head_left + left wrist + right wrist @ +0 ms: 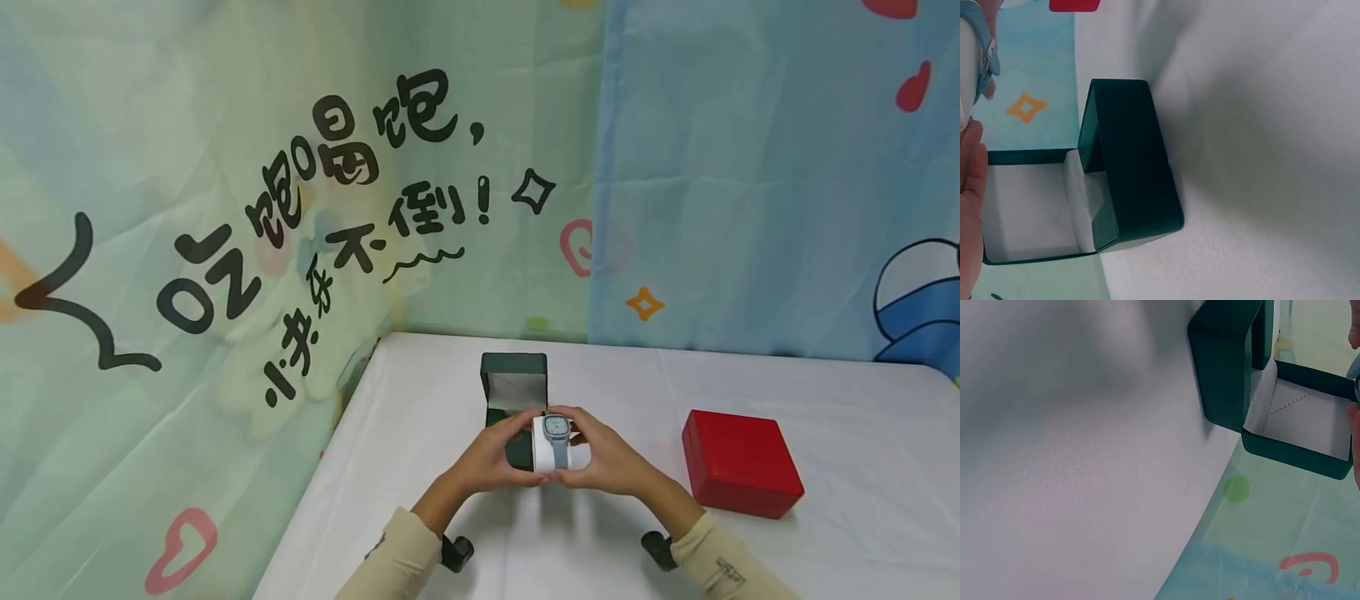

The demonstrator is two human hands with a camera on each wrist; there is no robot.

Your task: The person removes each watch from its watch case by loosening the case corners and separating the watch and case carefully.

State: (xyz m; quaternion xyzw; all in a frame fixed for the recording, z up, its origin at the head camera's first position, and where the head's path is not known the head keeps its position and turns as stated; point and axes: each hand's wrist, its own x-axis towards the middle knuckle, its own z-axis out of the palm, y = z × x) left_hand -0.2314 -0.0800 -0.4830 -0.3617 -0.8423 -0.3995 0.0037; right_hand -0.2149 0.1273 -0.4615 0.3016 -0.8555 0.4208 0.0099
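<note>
A wristwatch (557,428) with a pale blue strap is wrapped round a white watch cushion (540,454). My left hand (483,458) grips the cushion from the left, thumb and fingers curved about it. From the other side my right hand (611,450) holds it too, fingertips near the watch face. Just behind and below them is a dark green watch box (1132,162), its lid (1025,212) standing up with a white lining. Only part of the blue strap (985,47) and the white cushion shows at the left wrist view's edge.
A closed red box (742,462) sits to the right on the white tablecloth (585,550). Printed curtains (480,292) hang along the table's left and back edges.
</note>
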